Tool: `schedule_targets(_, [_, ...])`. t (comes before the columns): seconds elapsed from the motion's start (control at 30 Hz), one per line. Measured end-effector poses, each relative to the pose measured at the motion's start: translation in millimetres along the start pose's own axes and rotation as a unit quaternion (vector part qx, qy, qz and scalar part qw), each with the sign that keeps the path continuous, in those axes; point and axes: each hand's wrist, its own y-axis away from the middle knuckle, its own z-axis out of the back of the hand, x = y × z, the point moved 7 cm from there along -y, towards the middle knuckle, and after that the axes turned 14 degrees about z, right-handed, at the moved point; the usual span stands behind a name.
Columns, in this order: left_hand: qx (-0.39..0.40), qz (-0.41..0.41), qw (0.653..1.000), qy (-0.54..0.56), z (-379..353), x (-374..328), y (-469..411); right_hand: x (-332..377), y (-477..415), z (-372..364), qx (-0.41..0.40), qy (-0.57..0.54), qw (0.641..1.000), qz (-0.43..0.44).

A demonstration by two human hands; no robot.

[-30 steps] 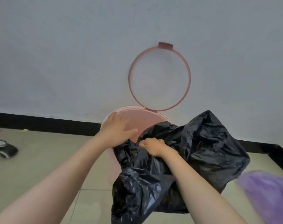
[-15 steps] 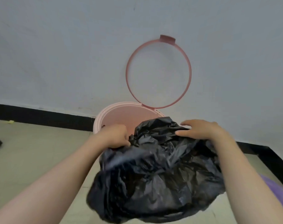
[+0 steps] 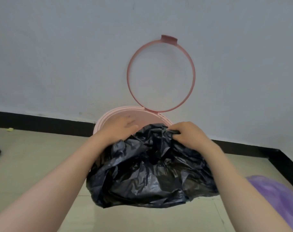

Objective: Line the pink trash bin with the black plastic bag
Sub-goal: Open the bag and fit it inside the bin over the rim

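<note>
1. The pink trash bin [image 3: 108, 117] is standing on the tiled floor [image 3: 33, 156] against the far wall [image 3: 58, 56]. Its retaining ring [image 3: 161, 74] is hinged up and leaning back toward the wall, which is leaving the mouth open; judged, this is so the bag edge can go over the rim before the ring clamps it.
2. The black plastic bag [image 3: 150, 173] is hanging bunched and crumpled over the near side of the bin, hiding most of the near rim. Whether any of it is already inside the bin cannot be told.
3. The right hand [image 3: 189, 134] is pinching a twisted fold of the bag's upper edge, fingers curled closed on it, at the right of the bin mouth. Probably it is hunting for the opening.
4. The left hand [image 3: 120, 128] is reaching over the bin mouth, fingers loosely spread, palm down, touching the bag's left upper edge. It is blurred, so whether it is gripping the plastic cannot be told.
5. Both forearms are extending forward and converging on the bin, wrists bent slightly down.
6. A purple object [image 3: 276, 198] is lying at near right, apart from the bag.
</note>
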Motion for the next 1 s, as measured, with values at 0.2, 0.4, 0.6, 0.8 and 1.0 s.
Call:
schedule_targets(0.2, [0.14, -0.043, 0.975, -0.164, -40, -13, 28, 7, -1, -57, 0.175, -0.034, 0.984, 0.02])
schedule_targets(0.4, [0.21, -0.057, 0.961, -0.17, -64, -18, 35, 2, 15, -29, 0.144, -0.131, 0.981, -0.002])
schedule_targets(0.6, [0.229, -0.06, 0.964, -0.123, -66, -34, 34, -35, 43, -6, 0.126, -0.228, 0.961, -0.098])
schedule_targets(0.8, [0.149, -0.076, 0.985, 0.044, -49, -51, 25, -21, 35, -3, 0.024, -0.257, 0.966, -0.022])
schedule_targets(1.0, [0.054, 0.012, 0.959, 0.278, -31, -48, 13, 5, 23, 5, -0.049, -0.02, 0.995, 0.085])
